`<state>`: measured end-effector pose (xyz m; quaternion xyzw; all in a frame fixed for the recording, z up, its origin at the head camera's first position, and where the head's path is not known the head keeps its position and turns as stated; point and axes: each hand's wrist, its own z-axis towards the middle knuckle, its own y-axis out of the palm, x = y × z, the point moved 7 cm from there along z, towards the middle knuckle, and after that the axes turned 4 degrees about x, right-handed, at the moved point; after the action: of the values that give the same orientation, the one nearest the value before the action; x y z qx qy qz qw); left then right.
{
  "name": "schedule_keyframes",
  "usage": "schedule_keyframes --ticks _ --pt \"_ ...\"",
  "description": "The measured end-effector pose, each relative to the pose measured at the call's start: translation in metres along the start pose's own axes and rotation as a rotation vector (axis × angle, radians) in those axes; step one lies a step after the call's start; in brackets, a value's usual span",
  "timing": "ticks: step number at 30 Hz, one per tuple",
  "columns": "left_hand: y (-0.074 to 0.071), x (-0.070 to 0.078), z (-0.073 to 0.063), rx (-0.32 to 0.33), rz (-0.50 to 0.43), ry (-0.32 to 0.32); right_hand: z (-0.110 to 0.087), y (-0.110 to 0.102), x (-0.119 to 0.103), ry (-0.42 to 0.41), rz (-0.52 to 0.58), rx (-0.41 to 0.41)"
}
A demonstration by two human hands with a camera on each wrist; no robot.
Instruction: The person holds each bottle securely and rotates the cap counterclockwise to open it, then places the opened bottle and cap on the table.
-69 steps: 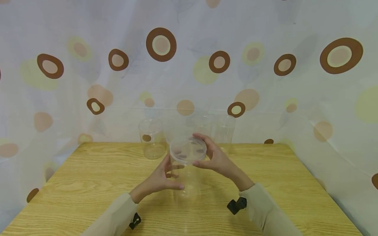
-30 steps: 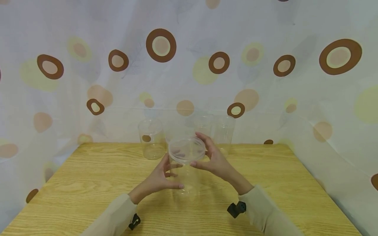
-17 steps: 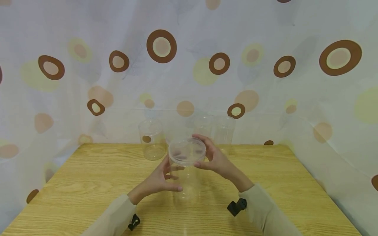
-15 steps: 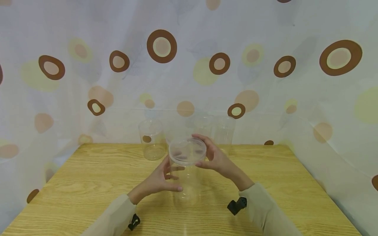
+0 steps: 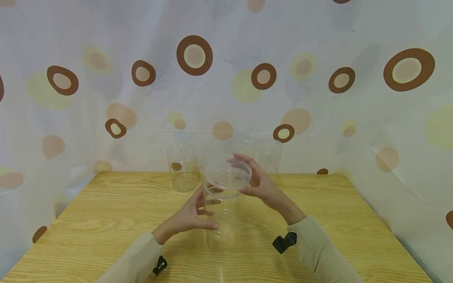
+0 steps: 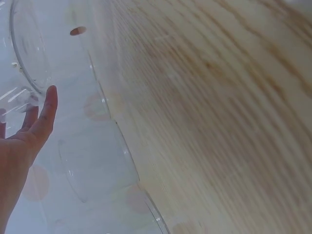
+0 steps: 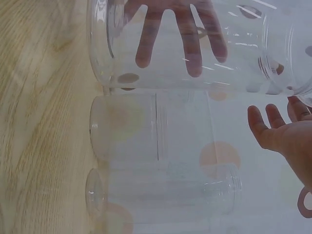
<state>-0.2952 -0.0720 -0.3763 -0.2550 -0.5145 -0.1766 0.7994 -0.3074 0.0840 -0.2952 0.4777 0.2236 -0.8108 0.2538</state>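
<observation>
Near the table's middle, a clear plastic jar stands upright with its rim uncovered. My left hand holds its left side, thumb toward me and fingers spread round the wall. In the right wrist view, the left fingers show through the jar wall. Just above the mouth, my right hand grips the clear round lid by its right edge, thumb in front and fingers behind. The lid sits slightly right of the rim; whether they touch at the left is hard to tell.
Behind the held jar, another clear jar stands at the back left of the wooden table. Taller clear jars stand at the back right, partly behind my right hand. A patterned sheet hangs behind and at both sides.
The lid sat on the jar; now my right hand has raised it off the rim and shifted it slightly right. My left hand and the jar have stayed nearly still.
</observation>
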Motion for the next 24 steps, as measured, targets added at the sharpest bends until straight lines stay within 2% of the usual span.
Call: schedule_keyframes --ticks 4,11,19,24 --pt "-0.005 -0.001 -0.002 0.012 0.022 0.022 -0.001 -0.008 -0.006 -0.035 -0.038 0.05" --pt "-0.023 -0.005 -0.013 0.072 0.084 0.007 -0.01 -0.027 -0.008 -0.03 -0.068 0.082" --pt "-0.052 -0.008 -0.029 0.154 0.187 -0.018 -0.029 -0.057 0.001 0.059 -0.143 0.131" --pt "-0.074 -0.007 -0.04 0.223 0.205 -0.026 -0.045 -0.076 0.006 0.096 -0.212 0.133"
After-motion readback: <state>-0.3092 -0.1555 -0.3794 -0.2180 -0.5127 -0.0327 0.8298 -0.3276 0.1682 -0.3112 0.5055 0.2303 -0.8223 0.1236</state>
